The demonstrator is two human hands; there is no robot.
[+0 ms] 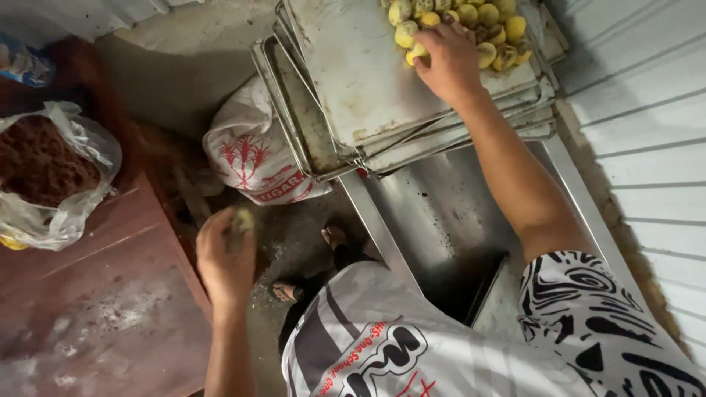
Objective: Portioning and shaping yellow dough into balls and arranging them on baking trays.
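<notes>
My right hand reaches onto the top metal tray of a stack, its fingers closing on a yellow dough ball at the edge of a cluster of several yellow dough balls. My left hand is held low over the floor, beside the red-brown table, with its fingers curled around a small yellowish dough piece.
A clear plastic bag of brown filling lies on the table's far left. A white printed sack sits on the floor under the tray stack. The trays rest on a steel counter. My sandalled feet stand below. A corrugated wall runs along the right.
</notes>
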